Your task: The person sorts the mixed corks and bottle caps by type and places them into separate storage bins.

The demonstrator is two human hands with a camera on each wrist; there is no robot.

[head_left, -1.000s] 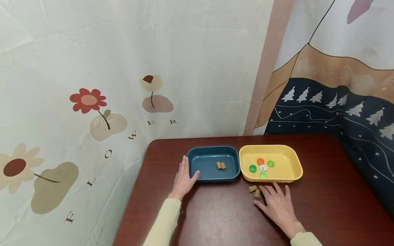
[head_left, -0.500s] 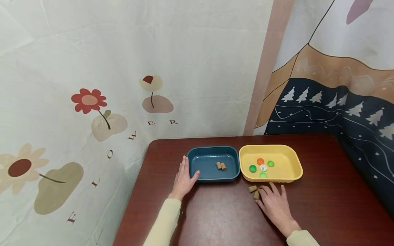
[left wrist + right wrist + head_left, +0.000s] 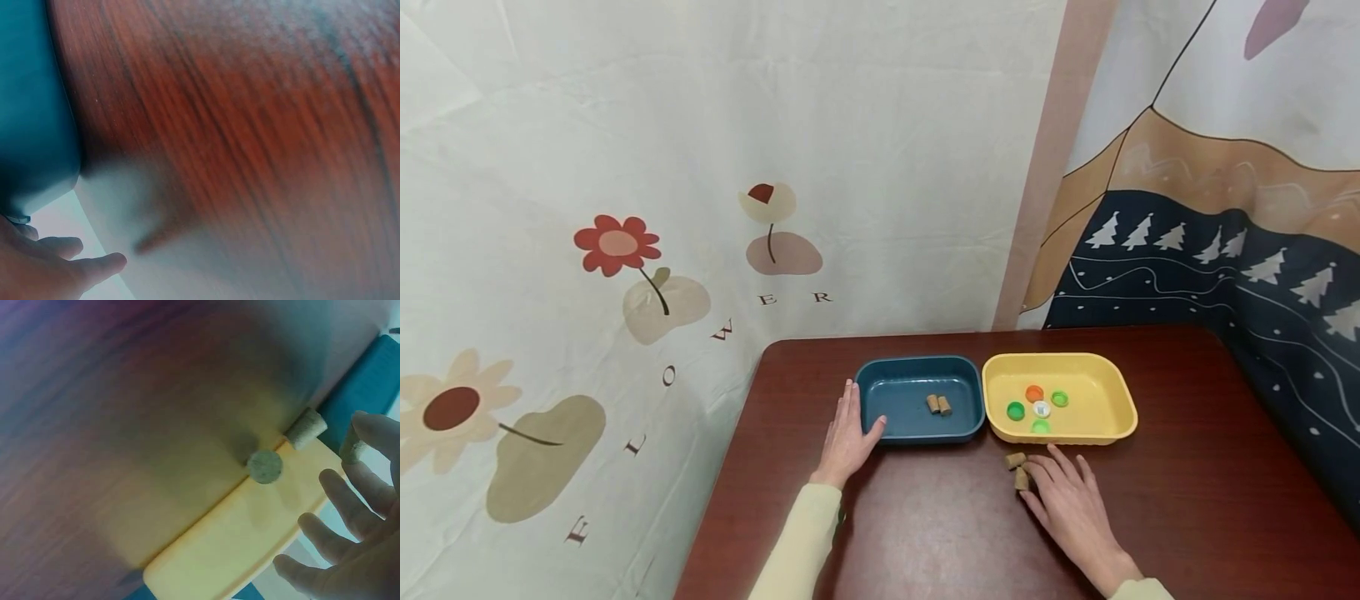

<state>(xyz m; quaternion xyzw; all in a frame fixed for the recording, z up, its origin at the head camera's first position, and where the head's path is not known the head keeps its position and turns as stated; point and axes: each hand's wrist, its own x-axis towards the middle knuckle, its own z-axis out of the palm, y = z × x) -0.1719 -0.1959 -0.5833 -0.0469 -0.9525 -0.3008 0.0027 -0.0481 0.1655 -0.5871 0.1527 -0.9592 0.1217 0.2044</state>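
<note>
My right hand (image 3: pixel 1071 508) pinches a cork (image 3: pixel 352 449) between thumb and index finger, just in front of the yellow tray (image 3: pixel 1105 429); the other fingers are spread. Two more corks lie by it in the right wrist view: one end-on cork (image 3: pixel 265 466) and one on its side, a tilted cork (image 3: pixel 306 428). In the head view, the leftmost loose cork (image 3: pixel 1015 460) shows beside the fingertips. My left hand (image 3: pixel 846 442) rests with straight fingers along the left side of the blue tray (image 3: pixel 917 437), thumb at its front corner. A pair of corks (image 3: pixel 938 405) lies inside that tray.
Several bottle caps lie in the yellow tray, among them an orange cap (image 3: pixel 1034 393), a white cap (image 3: pixel 1041 409) and a green cap (image 3: pixel 1016 411). Both trays stand side by side on the dark red-brown table (image 3: pixel 925 525). A printed cloth (image 3: pixel 887 167) hangs behind.
My right hand has moved slightly left and its thumb and index finger have closed on a cork, which has shifted a little left. The left hand and both trays have stayed put.
</note>
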